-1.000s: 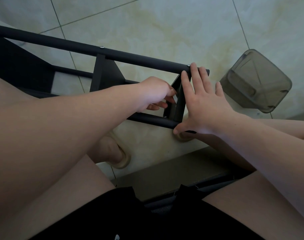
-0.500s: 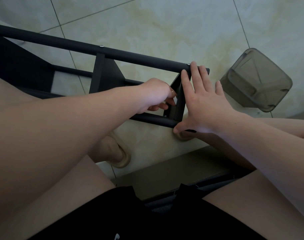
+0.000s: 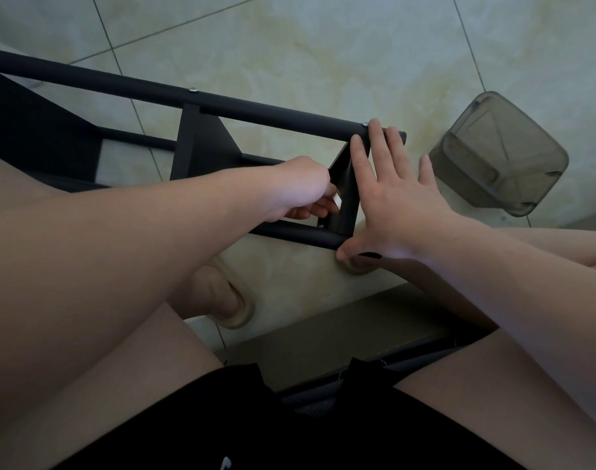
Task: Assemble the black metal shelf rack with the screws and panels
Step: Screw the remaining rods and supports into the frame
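1. Black metal shelf rack [image 3: 255, 110]: lies on its side on the tiled floor [image 3: 323, 45], in front of the seated person's knees. 2 long tubes run left to right, the upper tube [image 3: 120, 81] and the lower tube [image 3: 296, 234]. 2 panels stand between them, the middle panel [image 3: 201, 144] and the end panel [image 3: 349, 198], which is close to the right tube ends. On the upper tube, a screw [image 3: 193, 90] sits above the middle panel and a second screw [image 3: 365, 123] above the end panel.

2. Right hand [image 3: 391, 201]: laid flat against the outer face of the end panel. Its fingers are straight and spread, the fingertips reach the upper tube, and the thumb is at the end of the lower tube.

3. Left hand [image 3: 300, 184]: inside the frame, just left of the end panel. Its fingers are curled, and whether they pinch anything cannot be told.

4. Grey translucent container [image 3: 500, 154]: on the floor to the right of the rack, apart from it.

5. Sandalled foot [image 3: 228, 300]: on the floor, nearer the person than the lower tube.
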